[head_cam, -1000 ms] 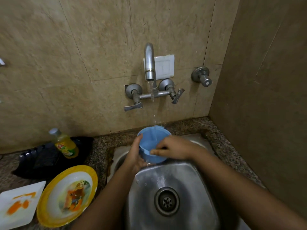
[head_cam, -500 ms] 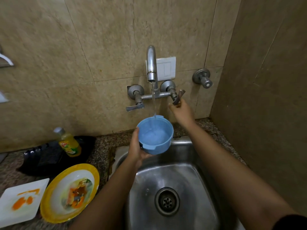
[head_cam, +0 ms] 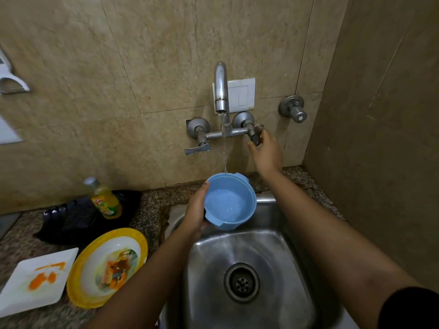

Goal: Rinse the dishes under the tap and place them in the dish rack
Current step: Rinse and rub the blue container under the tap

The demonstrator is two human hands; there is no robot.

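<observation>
Left hand point(head_cam: 196, 216) is clamped round the side of the blue bowl point(head_cam: 229, 201), thumb at the rim, holding it upright over the back of the sink point(head_cam: 297, 269), directly beneath the spout point(head_cam: 221, 89). Right hand point(head_cam: 266, 150) pinches the right tap lever point(head_cam: 255, 136) between thumb and fingers.

Change noted: a second ago this hand lay on the bowl's rim; it has since gone to the lever, which now hangs more nearly downward. The water stream point(head_cam: 223, 148) reads fuller than the earlier trickle and is pooling in the bowl.

Judgement: flow adjusted, rinsing of this item under way, not yet racked.

On the surface at left, a yellow-rimmed plate point(head_cam: 140, 241) and a white square plate point(head_cam: 14, 300) wait, both soiled.
</observation>
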